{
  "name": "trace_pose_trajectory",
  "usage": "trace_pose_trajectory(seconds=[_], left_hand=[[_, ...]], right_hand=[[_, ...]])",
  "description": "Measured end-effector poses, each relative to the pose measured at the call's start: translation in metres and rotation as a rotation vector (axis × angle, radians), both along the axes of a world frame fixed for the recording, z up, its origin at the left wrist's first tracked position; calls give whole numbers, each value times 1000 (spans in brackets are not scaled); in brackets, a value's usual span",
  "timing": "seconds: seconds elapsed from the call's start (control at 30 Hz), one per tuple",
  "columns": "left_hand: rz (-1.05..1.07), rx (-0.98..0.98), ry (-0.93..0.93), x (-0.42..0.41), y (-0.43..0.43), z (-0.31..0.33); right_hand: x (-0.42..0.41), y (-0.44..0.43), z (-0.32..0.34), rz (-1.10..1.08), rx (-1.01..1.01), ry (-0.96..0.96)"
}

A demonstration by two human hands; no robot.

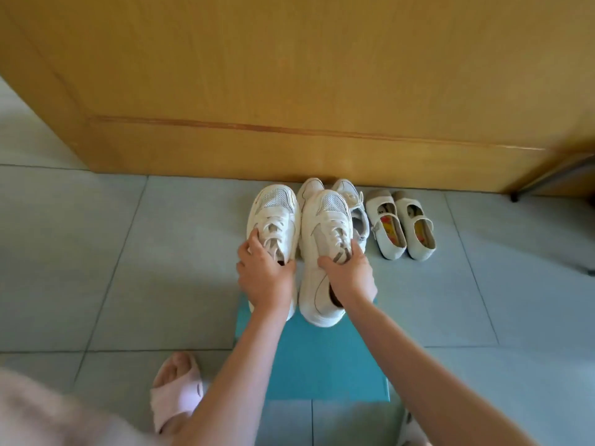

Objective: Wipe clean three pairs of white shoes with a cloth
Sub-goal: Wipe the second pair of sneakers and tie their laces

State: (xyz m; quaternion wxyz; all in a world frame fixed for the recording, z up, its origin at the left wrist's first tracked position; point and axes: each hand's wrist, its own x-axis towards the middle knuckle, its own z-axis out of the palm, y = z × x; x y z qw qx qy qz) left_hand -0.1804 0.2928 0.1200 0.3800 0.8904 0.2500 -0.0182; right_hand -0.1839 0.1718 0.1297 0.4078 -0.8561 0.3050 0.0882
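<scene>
White lace-up sneakers are being gripped one to each hand: the left sneaker (pixel 273 214) in the left hand (pixel 265 275), the right sneaker (pixel 323 226) in the right hand (pixel 349 273), with fingers curling round the laces and collars. Both shoes are lying straight ahead of the hands, toes pointing away toward the wooden door (pixel 289 91) and heels reaching over the far edge of the teal cloth (pixel 322 365) spread on the tiled floor (pixel 96 252). Whether the soles are lifting clear cannot be told. Both arms are stretching forward side by side, neither one nearer. A second pair of sneakers (pixel 352 201) is sitting just behind, and a pair of small strap shoes (pixel 402 226) is standing to the right. Wiping appears not yet begun.
</scene>
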Motion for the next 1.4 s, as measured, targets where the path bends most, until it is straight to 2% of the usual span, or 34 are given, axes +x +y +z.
trace_pose_trajectory(seconds=[0.37, 0.83, 0.93, 1.0, 1.07, 1.2, 1.4], left_hand=[[-123, 54, 176, -137, -36, -26], [-176, 71, 208, -147, -35, -40], [-191, 60, 227, -144, -36, -37], [-191, 60, 175, -142, -35, -34], [-196, 60, 48, -138, -34, -30], [-245, 71, -105, -125, -33, -28], [-186, 9, -59, -126, -20, -37]], right_hand=[[-142, -32, -28, -68, -38, 176], [-162, -24, -45, 0, -101, 180], [-157, -32, -43, -196, 70, 63], [-151, -50, -49, -395, 226, -71], [-142, -78, -64, -473, 238, -44], [-129, -131, -95, -449, 177, 77], [-113, -159, -124, -276, 164, 152]])
